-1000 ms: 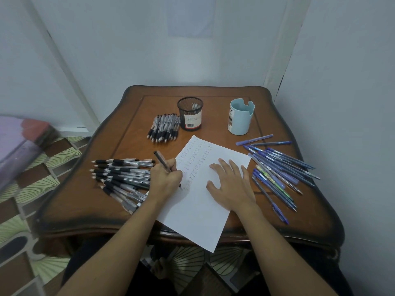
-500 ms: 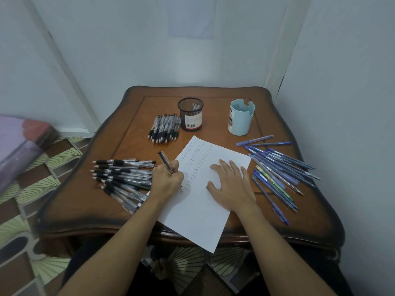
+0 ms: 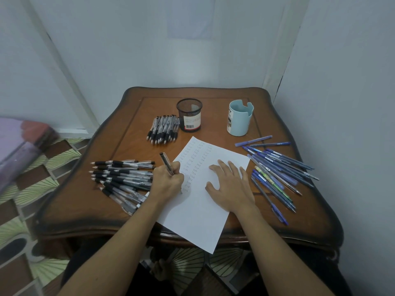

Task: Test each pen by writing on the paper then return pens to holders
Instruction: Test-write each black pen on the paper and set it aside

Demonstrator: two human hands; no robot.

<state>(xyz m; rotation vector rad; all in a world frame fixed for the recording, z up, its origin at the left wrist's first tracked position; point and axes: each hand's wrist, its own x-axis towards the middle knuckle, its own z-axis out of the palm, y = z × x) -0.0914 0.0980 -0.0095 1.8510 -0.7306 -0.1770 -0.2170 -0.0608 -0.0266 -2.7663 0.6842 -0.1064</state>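
A white paper (image 3: 198, 212) with columns of small written words lies on the wooden table (image 3: 85, 201). My left hand (image 3: 167, 183) grips a black pen (image 3: 166, 163), its tip down on the paper's left column. My right hand (image 3: 232, 186) presses flat on the sheet with fingers spread. Several black pens (image 3: 121, 178) lie in a pile left of my left hand. A smaller bunch of black pens (image 3: 163, 129) sits beside the black mesh holder (image 3: 189, 118). Several blue pens (image 3: 275, 174) are spread at the right, near the light blue holder (image 3: 239, 118).
The table stands in a corner, with walls close behind and to the right. The paper's near corner hangs over the table's front edge. A patterned floor (image 3: 25, 210) and a purple and red object (image 3: 19, 146) lie to the left.
My left hand has shifted slightly along the paper while writing, and the pen's upper end has swung a little. My right hand stays flat on the sheet.
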